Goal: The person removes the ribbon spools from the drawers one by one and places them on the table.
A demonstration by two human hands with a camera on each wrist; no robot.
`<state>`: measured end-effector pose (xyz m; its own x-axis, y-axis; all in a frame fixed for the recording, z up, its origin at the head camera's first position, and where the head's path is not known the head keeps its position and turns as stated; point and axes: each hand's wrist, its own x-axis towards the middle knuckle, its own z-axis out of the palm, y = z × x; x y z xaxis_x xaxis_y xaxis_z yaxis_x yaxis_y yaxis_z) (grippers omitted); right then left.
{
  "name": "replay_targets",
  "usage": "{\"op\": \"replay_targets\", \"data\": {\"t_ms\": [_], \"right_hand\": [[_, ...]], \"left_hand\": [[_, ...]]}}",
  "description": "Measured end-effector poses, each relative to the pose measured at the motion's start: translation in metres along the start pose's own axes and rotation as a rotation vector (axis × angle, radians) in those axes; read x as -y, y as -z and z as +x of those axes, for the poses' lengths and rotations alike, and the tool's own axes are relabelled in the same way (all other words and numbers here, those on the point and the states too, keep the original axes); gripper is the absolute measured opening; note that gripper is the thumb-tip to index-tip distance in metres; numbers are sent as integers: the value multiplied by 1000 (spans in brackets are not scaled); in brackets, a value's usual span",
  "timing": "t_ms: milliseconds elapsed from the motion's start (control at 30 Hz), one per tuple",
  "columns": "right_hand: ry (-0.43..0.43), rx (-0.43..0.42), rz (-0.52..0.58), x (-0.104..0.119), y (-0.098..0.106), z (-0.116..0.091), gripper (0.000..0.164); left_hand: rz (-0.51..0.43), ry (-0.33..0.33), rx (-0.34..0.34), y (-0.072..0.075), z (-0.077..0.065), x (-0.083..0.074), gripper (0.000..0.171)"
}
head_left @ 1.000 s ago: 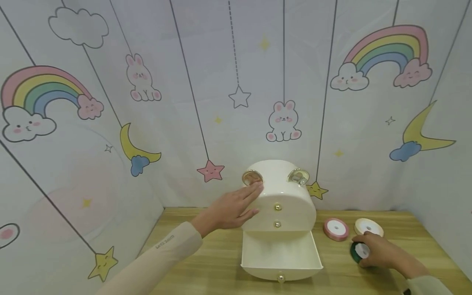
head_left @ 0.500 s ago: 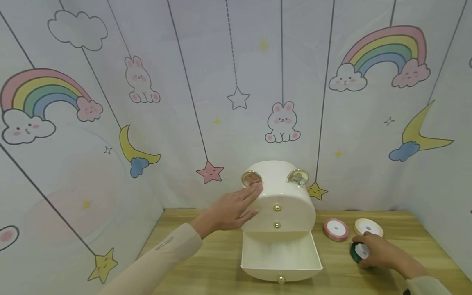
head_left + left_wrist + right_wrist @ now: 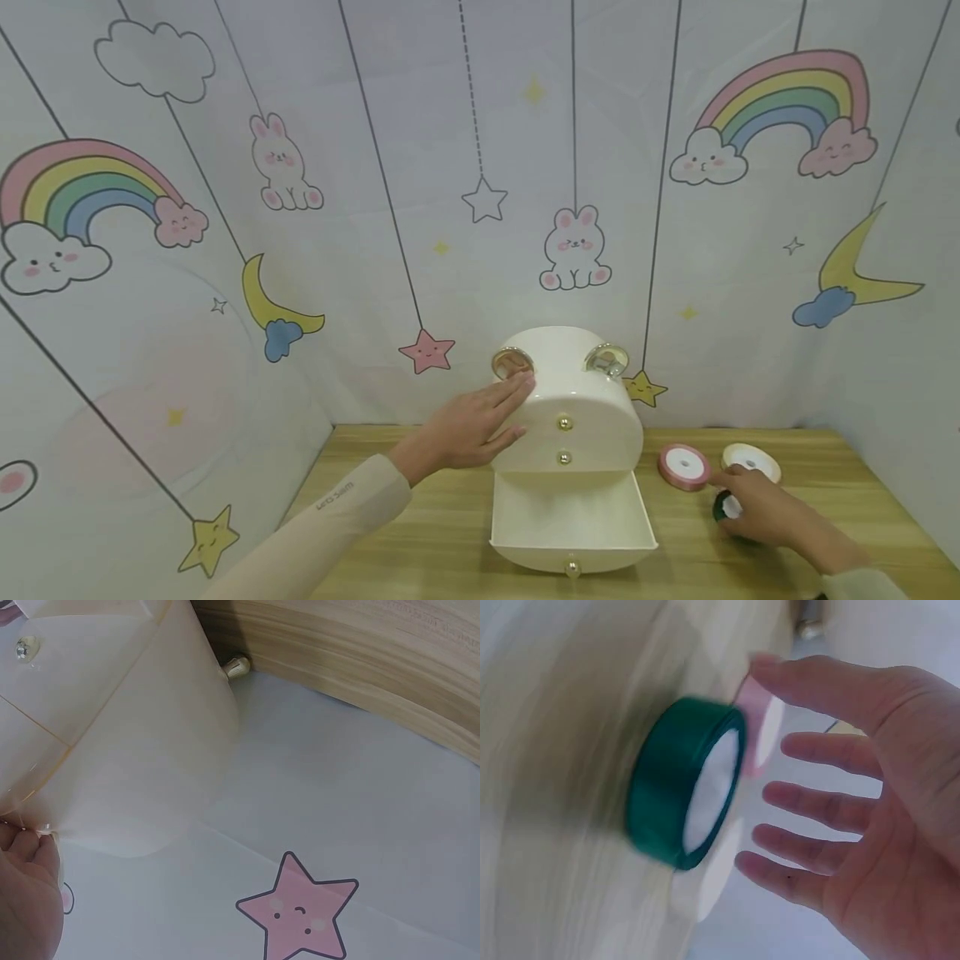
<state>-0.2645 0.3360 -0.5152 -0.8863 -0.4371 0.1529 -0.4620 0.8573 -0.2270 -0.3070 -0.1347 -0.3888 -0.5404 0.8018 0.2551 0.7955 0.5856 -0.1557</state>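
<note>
A white rounded drawer box (image 3: pixel 600 437) with gold knobs and two shiny gold ears stands on the table, its bottom drawer (image 3: pixel 566 508) pulled out. My left hand (image 3: pixel 468 425) rests on the box's upper left side, fingers straight; in the left wrist view the fingertips touch its edge. On the right lies a green ribbon roll (image 3: pixel 682 780) with a white face. My right hand (image 3: pixel 885 780) is over it with the fingers spread and nothing between them. In the head view this hand partly covers the green roll.
A pink ribbon roll (image 3: pixel 684 467) lies between the box and my right hand. Just behind that hand is a cream ribbon roll (image 3: pixel 752 457). The wooden table (image 3: pixel 420 533) ends at a white cloth backdrop (image 3: pixel 480 275) with printed stars, rabbits and rainbows.
My right hand's fingers have loosened from the green ribbon roll and shifted slightly left toward the pink one. The left hand and the drawer box stay as they were.
</note>
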Motion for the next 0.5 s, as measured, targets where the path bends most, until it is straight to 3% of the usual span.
{"op": "replay_targets", "data": {"t_ms": [233, 500], "right_hand": [[60, -121, -6, 40, 5, 6, 50], [275, -443, -102, 79, 2, 17, 44]], "left_hand": [[1, -1, 2, -1, -1, -1, 69], [-6, -7, -5, -2, 0, 1, 69]]}}
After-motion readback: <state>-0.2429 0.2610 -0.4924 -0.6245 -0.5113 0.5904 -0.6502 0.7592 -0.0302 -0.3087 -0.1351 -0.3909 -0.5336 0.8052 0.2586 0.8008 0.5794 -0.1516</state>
